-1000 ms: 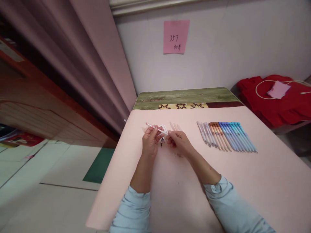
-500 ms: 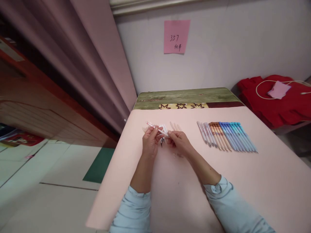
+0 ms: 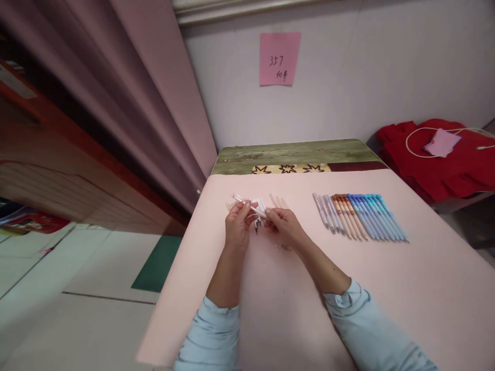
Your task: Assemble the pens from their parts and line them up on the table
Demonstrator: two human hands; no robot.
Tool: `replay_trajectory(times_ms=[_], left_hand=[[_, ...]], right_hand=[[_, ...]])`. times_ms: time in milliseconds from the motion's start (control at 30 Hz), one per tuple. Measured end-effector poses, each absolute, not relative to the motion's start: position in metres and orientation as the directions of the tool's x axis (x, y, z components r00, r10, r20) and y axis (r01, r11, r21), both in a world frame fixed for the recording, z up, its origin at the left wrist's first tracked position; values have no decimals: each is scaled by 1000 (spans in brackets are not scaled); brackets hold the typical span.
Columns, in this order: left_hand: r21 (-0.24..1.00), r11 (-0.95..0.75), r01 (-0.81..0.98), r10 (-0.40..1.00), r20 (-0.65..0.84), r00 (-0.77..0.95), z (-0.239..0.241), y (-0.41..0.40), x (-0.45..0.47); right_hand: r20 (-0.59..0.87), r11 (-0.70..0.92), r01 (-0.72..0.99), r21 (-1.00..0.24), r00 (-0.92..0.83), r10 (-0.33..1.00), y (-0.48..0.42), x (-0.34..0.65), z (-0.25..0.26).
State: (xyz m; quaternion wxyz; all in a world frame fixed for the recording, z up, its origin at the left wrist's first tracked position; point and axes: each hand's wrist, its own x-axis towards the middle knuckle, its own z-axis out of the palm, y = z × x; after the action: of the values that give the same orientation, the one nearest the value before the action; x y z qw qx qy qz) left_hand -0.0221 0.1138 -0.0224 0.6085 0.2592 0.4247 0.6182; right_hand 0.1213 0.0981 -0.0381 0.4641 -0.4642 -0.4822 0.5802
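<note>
Both hands pinch one thin pink-white pen [image 3: 243, 201] just above the pink table [image 3: 386, 288]. My left hand [image 3: 237, 226] grips its middle, and my right hand [image 3: 284, 225] closes on its right end. Under the hands lie a few loose pen parts [image 3: 260, 212], partly hidden. Pale pen barrels [image 3: 279, 201] rest just beyond my right hand. To the right a neat row of finished pens [image 3: 359, 215] runs from white through orange to blue.
A pink note [image 3: 279, 57] hangs on the wall. A green patterned tabletop [image 3: 294, 154] adjoins the far edge. Red cloth [image 3: 436, 165] with a white cable lies at the right. A curtain [image 3: 154, 103] hangs at the left, above tiled floor.
</note>
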Motion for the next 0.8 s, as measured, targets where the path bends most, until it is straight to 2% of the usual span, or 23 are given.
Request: replay_trajectory(times_ms=[167,367,600,800], left_hand=[[836,96,-540,976,-186,-115,-23,113,-21],[839,107,-534,974,-196,-111,-20,113,-20],[842,109,-528,977,-189,-100,-22,113,-20],[849,116,-516,975,-195,-102,-21,113,-20]], right_hand=[[-39,-48,-75,-996,-109,993,99,122,-37],[-103,-116,-71,-991,-162,981,97,122,-36],[-21,-29,-61,-998,-119,993,99,122,-40],[-95,-113,-80,-990,-200,975,96,121,-35]])
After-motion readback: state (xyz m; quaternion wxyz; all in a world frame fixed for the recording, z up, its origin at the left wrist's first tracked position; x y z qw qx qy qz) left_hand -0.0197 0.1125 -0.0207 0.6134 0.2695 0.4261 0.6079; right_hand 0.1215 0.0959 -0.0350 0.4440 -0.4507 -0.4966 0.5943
